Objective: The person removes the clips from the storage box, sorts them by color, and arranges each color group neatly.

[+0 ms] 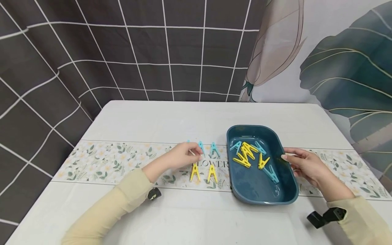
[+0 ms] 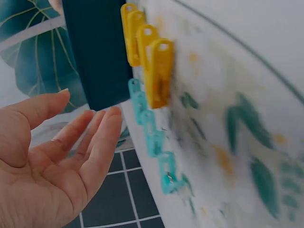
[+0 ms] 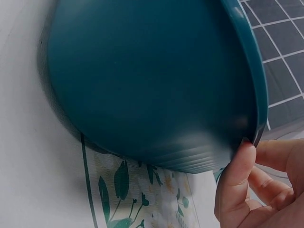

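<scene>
My left hand [image 1: 185,155] hovers over the floral strip, holding nothing, its fingers loosely bent in the left wrist view. Beneath and beyond it, blue clothespins [image 1: 214,149] stand in a row, partly hidden by the hand. Nearer the front are two yellow clothespins, one left [image 1: 195,172] and one right [image 1: 212,173]. My right hand [image 1: 307,166] pinches the right rim of a dark blue plastic basin [image 1: 254,190] between thumb and fingers. Inside the basin lie several yellow clothespins [image 1: 262,161] and several blue clothespins [image 1: 271,174], jumbled mostly toward the far end.
The white tablecloth [image 1: 196,217] has a printed floral strip [image 1: 107,163] running across it, with lettering near the clothespins. A dark gridded curtain [image 1: 147,44] hangs behind the table, and a leaf-patterned curtain [image 1: 352,78] hangs at the right.
</scene>
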Demonstrator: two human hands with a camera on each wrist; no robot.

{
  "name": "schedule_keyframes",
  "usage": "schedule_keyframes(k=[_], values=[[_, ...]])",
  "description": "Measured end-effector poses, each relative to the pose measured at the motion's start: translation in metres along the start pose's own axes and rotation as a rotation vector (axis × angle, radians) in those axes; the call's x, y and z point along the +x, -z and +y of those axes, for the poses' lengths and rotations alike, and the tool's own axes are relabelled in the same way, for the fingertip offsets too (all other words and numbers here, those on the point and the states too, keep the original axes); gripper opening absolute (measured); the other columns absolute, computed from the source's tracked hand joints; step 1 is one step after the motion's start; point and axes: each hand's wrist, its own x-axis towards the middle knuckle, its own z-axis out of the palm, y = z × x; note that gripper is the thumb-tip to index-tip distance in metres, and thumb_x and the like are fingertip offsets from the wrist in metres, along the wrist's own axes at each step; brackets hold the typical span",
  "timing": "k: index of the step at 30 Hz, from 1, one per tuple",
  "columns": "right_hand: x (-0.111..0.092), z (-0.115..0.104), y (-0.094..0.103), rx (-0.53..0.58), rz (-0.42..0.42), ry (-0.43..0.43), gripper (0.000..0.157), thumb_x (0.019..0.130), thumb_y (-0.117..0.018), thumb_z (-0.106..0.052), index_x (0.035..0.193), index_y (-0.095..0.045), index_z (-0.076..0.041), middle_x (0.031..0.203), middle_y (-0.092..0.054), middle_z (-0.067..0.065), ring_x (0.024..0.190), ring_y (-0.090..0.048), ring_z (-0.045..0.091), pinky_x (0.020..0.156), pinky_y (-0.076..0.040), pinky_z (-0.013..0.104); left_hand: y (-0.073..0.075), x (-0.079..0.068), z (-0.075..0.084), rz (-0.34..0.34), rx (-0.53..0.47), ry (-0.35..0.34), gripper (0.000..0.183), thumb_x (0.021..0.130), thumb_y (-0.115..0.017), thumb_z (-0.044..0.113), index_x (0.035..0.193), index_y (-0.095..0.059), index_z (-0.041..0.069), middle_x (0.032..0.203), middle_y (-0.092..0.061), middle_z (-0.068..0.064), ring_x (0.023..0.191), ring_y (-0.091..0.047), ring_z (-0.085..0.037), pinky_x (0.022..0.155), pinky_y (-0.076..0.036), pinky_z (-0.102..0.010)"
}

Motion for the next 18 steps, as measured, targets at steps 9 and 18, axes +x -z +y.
schedule_keyframes(k=[9, 18], values=[[-0.001, 0.001, 0.000, 0.004, 0.000, 0.008, 0.050, 0.096, -0.057, -0.028, 0.137, -0.043, -0.004, 0.072, -0.059, -0.011, 0.059, -0.052, 0.008, 0.052, -0.050, 0.021, -0.005, 0.013, 0.028, 0.030, 0.010, -0.249, 0.020, 0.092, -0.061, 0.012, 0.109, -0.063, 0.003, 0.105, -0.065, -0.008, 0.093, -0.061, -0.016, 0.079, -0.051, -0.018], [-0.002, 0.000, -0.002, -0.012, 0.004, 0.015, 0.057, 0.097, -0.055, -0.029, 0.141, -0.036, 0.002, 0.072, -0.058, -0.011, 0.059, -0.052, 0.009, 0.052, -0.050, 0.021, -0.023, 0.035, 0.052, -0.021, 0.208, -0.370, 0.019, 0.094, -0.059, 0.013, 0.110, -0.062, 0.004, 0.109, -0.063, -0.008, 0.099, -0.060, -0.016, 0.084, -0.051, -0.024]])
